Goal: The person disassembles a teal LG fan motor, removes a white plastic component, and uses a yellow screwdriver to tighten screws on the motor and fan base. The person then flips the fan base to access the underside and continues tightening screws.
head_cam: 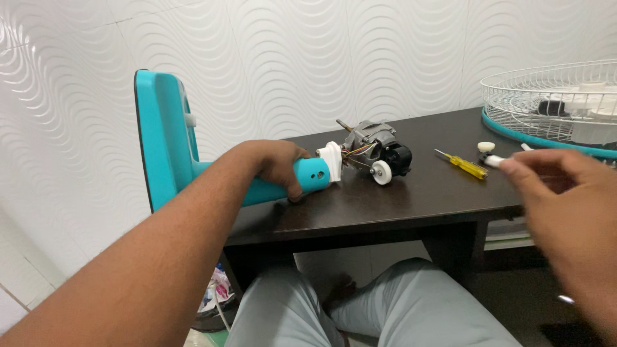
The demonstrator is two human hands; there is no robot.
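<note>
Gripping the teal fan stand [307, 175] on the desk [411, 199], left hand [283, 166] steadies the bare motor [379, 154]; right hand [565, 193], blurred, pinches a small white part [493, 161]; grille [553, 103] and screwdriver [464, 164] lie aside, reassembly remaining.

Bright, even indoor light, source out of frame. White wavy wall panels [321, 58] evenly lit, faint sheen on ridges. Dark table [411, 199] shows soft glare, short shadows under fan motor [379, 151]. Right hand [565, 212] close to lens, motion-blurred. Left hand [279, 167] sharp. Space under table dim. Mild wide-angle stretch at edges.
</note>
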